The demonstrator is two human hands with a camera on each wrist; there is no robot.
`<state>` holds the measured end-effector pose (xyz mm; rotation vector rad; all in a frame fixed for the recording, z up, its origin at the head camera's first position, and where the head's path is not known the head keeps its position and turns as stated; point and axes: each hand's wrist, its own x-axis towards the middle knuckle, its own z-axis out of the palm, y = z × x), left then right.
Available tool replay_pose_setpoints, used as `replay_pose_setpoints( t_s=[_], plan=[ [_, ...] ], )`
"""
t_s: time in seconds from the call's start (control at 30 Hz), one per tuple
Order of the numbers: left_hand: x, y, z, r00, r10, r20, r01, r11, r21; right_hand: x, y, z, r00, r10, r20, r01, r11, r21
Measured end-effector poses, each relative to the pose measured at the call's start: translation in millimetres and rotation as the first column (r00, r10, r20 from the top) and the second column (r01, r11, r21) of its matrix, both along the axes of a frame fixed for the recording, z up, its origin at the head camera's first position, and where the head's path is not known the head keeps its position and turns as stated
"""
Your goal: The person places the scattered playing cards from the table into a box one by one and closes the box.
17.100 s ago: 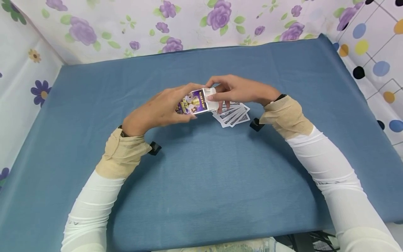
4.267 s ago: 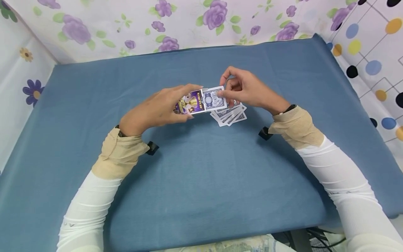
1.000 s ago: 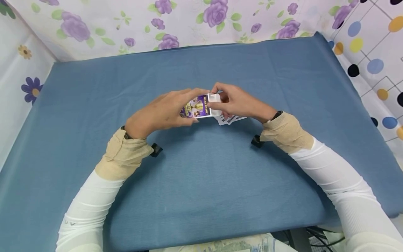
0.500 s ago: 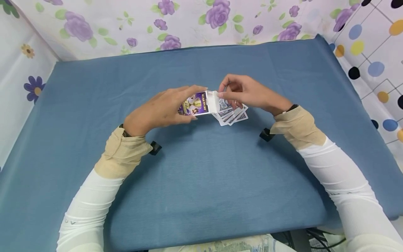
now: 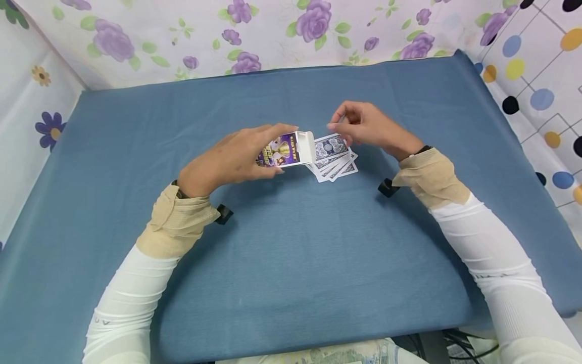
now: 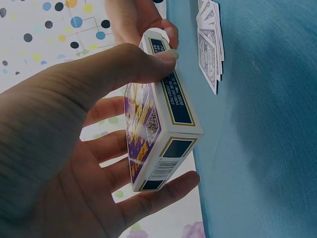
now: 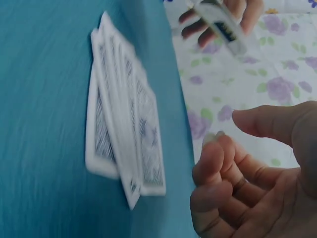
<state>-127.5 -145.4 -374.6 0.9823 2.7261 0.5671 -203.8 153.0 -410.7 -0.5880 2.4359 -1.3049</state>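
Above the worktop (image 5: 291,242), nearest items first:

Left hand (image 5: 232,156): yours, gripping the card box (image 5: 279,150), thumb along one narrow side, fingers across from it. Keep that hold firm but light; thin card walls would probably buckle under a hard squeeze and trap whatever is inside.

Right hand (image 5: 375,126): yours, holding nothing, thumb parted from loosely bent fingers, beside the far corner of the pile. A soft thumb-and-forefinger pinch should suit single cards best.

Card box: one, purple printed face up in the head view, raised off the worktop in your left hand, white flap (image 5: 307,146) at the end towards your right hand. Contents: cannot be told from these views. Keep the flap folded clear of the mouth, so that no card edge catches on it.

Fanned cards (image 5: 331,146): one small pile, patterned backs up, on the worktop just beyond the flap, edges uneven. Work each card flat and in line with the box, low over the pile; a brushing fingertip could scatter the fan.

Wrist cameras (image 5: 388,187): two, black, one under each wrist. Best kept clear of the pile.

Floral cloth (image 5: 273,30): behind the worktop.

Dotted cloth (image 5: 541,76): at your right.
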Motion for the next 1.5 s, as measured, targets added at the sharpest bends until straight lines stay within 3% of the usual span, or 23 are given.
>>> replay_pose_setpoints(
  t_s=[0.2,0.43,0.7,1.07,1.27,1.5],
  plan=[
    [0.5,0.1,-0.5,1.0,0.005,0.014,-0.005,1.0,-0.005,-10.2,7.0,-10.3,0.997,-0.002,-0.078,0.017,0.981,0.192],
    [0.0,0.0,-1.8,1.0,0.004,0.016,-0.004,1.0,-0.004,-14.7,10.9,-15.0,0.999,0.037,-0.038,-0.028,0.974,0.225],
    [-1.3,1.0,-1.8,1.0,0.005,0.021,-0.005,1.0,-0.012,-16.0,12.5,-16.7,0.99,0.136,-0.047,-0.113,0.937,0.33],
    [-2.0,0.2,-3.9,1.0,0.006,0.026,-0.005,1.0,-0.011,-15.6,9.7,-17.7,0.993,0.108,-0.039,-0.094,0.959,0.266],
    [-2.8,-0.5,-5.1,1.0,0.002,0.021,-0.002,1.0,-0.005,-16.6,13.5,-17.5,0.998,0.058,0.008,-0.058,0.987,0.152],
    [-2.6,-1.8,-3.7,1.0,0.005,0.018,-0.005,1.0,0.004,-19.9,17.9,-13.6,0.996,0.076,0.055,-0.076,0.997,-0.001]
  ],
)
